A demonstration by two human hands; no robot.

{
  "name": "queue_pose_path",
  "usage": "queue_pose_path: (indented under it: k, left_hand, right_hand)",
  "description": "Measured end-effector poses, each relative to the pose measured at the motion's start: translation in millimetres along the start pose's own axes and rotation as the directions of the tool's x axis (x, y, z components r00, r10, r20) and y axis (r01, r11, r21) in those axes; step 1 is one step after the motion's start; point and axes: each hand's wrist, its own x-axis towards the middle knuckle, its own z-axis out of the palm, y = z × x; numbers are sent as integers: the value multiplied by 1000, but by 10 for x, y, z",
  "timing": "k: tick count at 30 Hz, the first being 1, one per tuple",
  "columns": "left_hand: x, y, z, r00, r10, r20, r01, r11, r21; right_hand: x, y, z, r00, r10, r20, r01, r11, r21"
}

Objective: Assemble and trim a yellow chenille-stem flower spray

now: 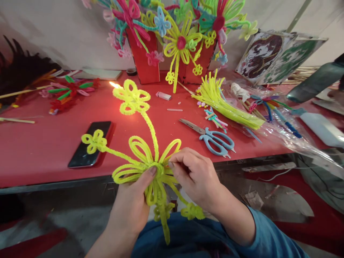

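Note:
A yellow pipe-cleaner flower (139, 154) with looped petals and small flower-tipped stalks is held in front of the red table (40, 150). My left hand (133, 204) grips its middle from below, thumb pressed on the centre. My right hand (193, 175) pinches the flower's centre from the right, fingers curled together. One stalk ends in a small flower (131, 97) above the table, another (94, 141) over a black phone (90, 144).
Blue-handled scissors (212, 138) lie on the table right of the flower. A bundle of yellow pipe cleaners (225, 104) and plastic bags (282, 125) sit further right. Red vases (143, 57) with colourful pipe-cleaner flowers stand at the back. A small flame (115, 85) burns nearby.

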Motion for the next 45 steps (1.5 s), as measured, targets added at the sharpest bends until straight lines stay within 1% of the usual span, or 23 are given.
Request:
queue_pose_path:
  k: [3, 7, 10, 13, 16, 19, 20, 22, 24, 27, 28, 30, 34, 38, 40, 41, 42, 44, 45]
  left_hand:
    - [-14, 8, 14, 999, 29, 25, -28, 1000, -7]
    - [-46, 37, 39, 998, 68, 18, -68, 997, 30]
    - [-51, -26, 23, 996, 89, 15, -89, 996, -2]
    - [-39, -104, 6, 993, 118, -15, -119, 993, -28]
    - [-16, -96, 5, 996, 82, -46, -83, 996, -38]
    - [24, -25, -21, 997, 25, -79, -28, 999, -38]
    - [40, -4, -40, 997, 2, -79, -6, 999, -48]
    - [70, 15, -84, 996, -45, -70, 40, 996, -78]
    - [91, 3, -120, 996, -80, -49, 74, 991, -113]
    - [98, -38, -130, 990, -137, -17, 131, 971, -201]
    - [94, -47, -123, 986, -166, -7, 160, 958, -237]
    - [79, -53, -102, 977, -211, -3, 201, 934, -295]
    - [40, -36, -61, 984, -180, -1, 170, 934, -315]
    - [15, -23, -21, 989, -147, -9, 138, 946, -292]
    - [4, -19, 3, 994, -106, 6, 104, 954, -280]
    - [-2, -18, 15, 996, -84, 15, 85, 960, -268]
    - [-8, -19, 24, 998, -65, 22, 68, 965, -252]
    - [-21, -26, 38, 999, -34, 35, 41, 977, -207]
    - [-26, -33, 41, 999, -20, 44, 28, 983, -184]
  right_hand:
    - [-17, 19, 21, 998, -56, 43, 58, 997, -48]
    - [-34, 28, 38, 994, -66, 84, 78, 986, -145]
    - [-28, 24, 40, 991, -74, 108, 96, 972, -215]
    - [-16, 15, 62, 994, -73, 84, 92, 963, -253]
    - [-25, -4, 88, 995, -72, 73, 86, 972, -217]
    - [-59, -11, 58, 986, -121, 118, 135, 983, -120]
    - [-74, -3, 29, 984, -119, 135, 131, 988, -85]
    - [-100, 35, -54, 986, -77, 145, 82, 996, -27]
    - [-119, 99, -146, 994, -27, 103, 28, 1000, -6]
    - [-127, 195, -239, 1000, 23, -19, -24, 999, -25]
    - [-125, 214, -252, 998, 42, -43, -43, 999, -26]
    - [-115, 223, -258, 996, 78, -48, -79, 997, -11]
    - [-90, 172, -240, 994, 112, -12, -111, 993, 33]
    - [-73, 151, -221, 996, 61, -68, -59, 998, 36]
    - [-65, 157, -202, 995, 72, -74, -72, 997, 9]
    - [-60, 158, -190, 993, 108, -42, -107, 994, 18]
    - [-56, 157, -176, 987, 158, 16, -159, 986, 52]
    - [-47, 144, -140, 955, 242, 171, -270, 948, 166]
    - [-45, 133, -117, 934, 259, 247, -315, 922, 225]
